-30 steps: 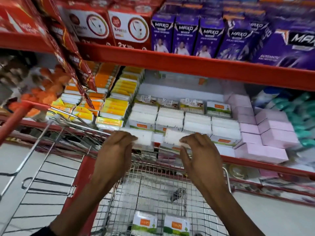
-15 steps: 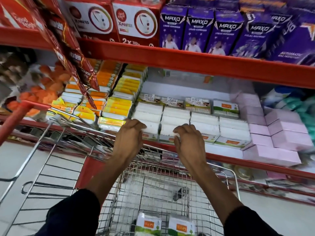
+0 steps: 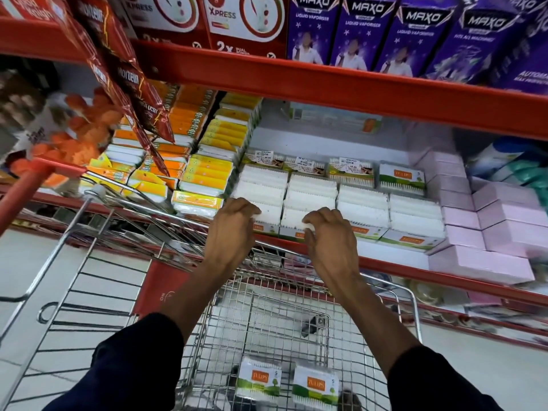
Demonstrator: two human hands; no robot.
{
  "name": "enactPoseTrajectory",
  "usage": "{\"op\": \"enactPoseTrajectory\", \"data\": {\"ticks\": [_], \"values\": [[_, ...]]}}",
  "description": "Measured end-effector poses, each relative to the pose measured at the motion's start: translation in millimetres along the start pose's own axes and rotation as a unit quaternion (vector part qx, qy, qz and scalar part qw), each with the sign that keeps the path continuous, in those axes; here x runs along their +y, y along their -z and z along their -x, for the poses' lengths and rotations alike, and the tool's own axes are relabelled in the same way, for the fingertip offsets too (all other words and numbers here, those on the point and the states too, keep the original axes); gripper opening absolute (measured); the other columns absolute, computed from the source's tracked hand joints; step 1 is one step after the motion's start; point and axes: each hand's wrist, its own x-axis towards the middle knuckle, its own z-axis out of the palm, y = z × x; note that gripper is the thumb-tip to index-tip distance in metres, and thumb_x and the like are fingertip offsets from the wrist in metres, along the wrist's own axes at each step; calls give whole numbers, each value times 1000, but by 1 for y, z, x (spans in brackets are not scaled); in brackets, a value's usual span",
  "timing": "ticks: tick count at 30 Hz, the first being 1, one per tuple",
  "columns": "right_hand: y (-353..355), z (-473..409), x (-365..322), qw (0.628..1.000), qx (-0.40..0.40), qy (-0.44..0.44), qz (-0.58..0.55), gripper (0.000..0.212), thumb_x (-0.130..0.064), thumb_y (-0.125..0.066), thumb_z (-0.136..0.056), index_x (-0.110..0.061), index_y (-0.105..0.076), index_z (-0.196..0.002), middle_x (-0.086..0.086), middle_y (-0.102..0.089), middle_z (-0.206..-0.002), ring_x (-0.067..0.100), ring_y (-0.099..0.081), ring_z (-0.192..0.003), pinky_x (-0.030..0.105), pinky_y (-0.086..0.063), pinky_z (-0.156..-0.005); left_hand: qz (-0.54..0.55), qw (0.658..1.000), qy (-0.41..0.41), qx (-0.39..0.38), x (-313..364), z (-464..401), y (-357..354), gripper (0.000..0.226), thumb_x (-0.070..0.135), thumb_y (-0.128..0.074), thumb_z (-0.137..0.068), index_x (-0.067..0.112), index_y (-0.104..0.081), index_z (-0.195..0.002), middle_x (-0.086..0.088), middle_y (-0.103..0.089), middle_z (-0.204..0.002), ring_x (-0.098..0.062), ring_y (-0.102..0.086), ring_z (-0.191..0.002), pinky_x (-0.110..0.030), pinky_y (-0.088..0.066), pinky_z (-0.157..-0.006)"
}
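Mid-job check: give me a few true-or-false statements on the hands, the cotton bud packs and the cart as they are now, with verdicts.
1. The left hand grips the left front pack on the shelf. True.
2. The right hand is down in the cart. False: it grips the next front pack on the shelf.
3. Two Tulips packs lie in the cart. True.
4. The pink boxes stand left of the hands. False: they stand to the right.
5. Purple Maxo boxes stand on the tier above. True.

red shelf (image 3: 397,269), white swab packs (image 3: 363,209), pink boxes (image 3: 504,212)
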Motion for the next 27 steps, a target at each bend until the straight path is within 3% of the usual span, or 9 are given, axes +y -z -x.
{"op": "enactPoseTrajectory", "data": {"ticks": [5, 9, 13, 15, 17, 20, 22, 24, 27], "values": [[-1, 0, 2, 1000, -5, 5, 0, 25, -3, -64, -84, -14, -69, -107, 4, -68, -103, 25, -59, -98, 37, -48, -86, -16, 1000, -9, -5, -2, 2, -4, 35, -12, -64, -77, 5, -73, -106, -15, -73, -102, -33, -63, -97, -47, -59, -79], [3, 8, 4, 1000, 10, 26, 0, 33, -7, -64, -86, -15, -63, -118, 5, -65, -113, 25, -55, -106, 39, -47, -92, -44, 999, -5, 10, -4, 16, -9, 33, 5, -67, -85, 11, -68, -118, -15, -62, -125, -34, -52, -118, -51, -50, -97], [-3, 52, 20, 997, 42, 60, -11, 30, -9, -64, -89, -15, -63, -118, 6, -65, -114, 23, -54, -106, 37, -46, -89, -31, 999, -21, 6, -1, 71, -30, 28, 13, -66, -87, 19, -66, -115, -11, -59, -124, -28, -52, -113, -46, -49, -90], [-22, 86, 36, 999, -12, 52, 1, 28, -10, -65, -88, -15, -65, -116, 5, -66, -112, 24, -57, -104, 38, -49, -88, -4, 998, -21, -61, -4, 111, -54, 27, 14, -65, -87, 22, -65, -113, -7, -60, -122, -25, -53, -113, -46, -50, -92], [-50, 124, 55, 993, -115, 25, 15, 26, -11, -65, -86, -17, -67, -111, 5, -68, -109, 27, -60, -104, 40, -51, -88, 14, 987, -10, -162, -10, 151, -83, 29, 17, -63, -87, 24, -63, -115, -3, -60, -123, -23, -53, -117, -45, -48, -98], [-89, 177, 75, 962, -269, -37, 2, 28, -11, -67, -82, -16, -69, -109, 9, -71, -110, 32, -64, -105, 42, -54, -88, 6, 940, 3, -340, -20, 199, -129, 42, 17, -58, -88, 20, -56, -129, -5, -54, -136, -27, -49, -127, -43, -45, -101], [-115, 205, 88, 934, -351, -64, 6, 33, -14, -65, -86, -14, -65, -119, 11, -67, -123, 32, -58, -118, 42, -50, -95, -8, 908, 16, -420, -29, 222, -157, 50, 14, -56, -90, 14, -48, -139, -12, -45, -147, -33, -42, -135, -45, -40, -108], [-130, 221, 94, 901, -427, -68, 36, 40, -23, -57, -93, -15, -55, -132, 11, -57, -135, 30, -48, -129, 40, -43, -104, -16, 890, 25, -454, -36, 234, -175, 53, 12, -54, -94, 10, -41, -145, -15, -38, -153, -31, -37, -140, -42, -33, -114], [-150, 235, 100, 879, -468, -70, 56, 41, -25, -53, -96, -14, -50, -136, 12, -53, -138, 30, -46, -129, 38, -40, -104, -36, 868, 35, -493, -44, 243, -197, 52, 7, -52, -94, 7, -40, -144, -19, -43, -148, -34, -41, -136, -43, -35, -113]]}}
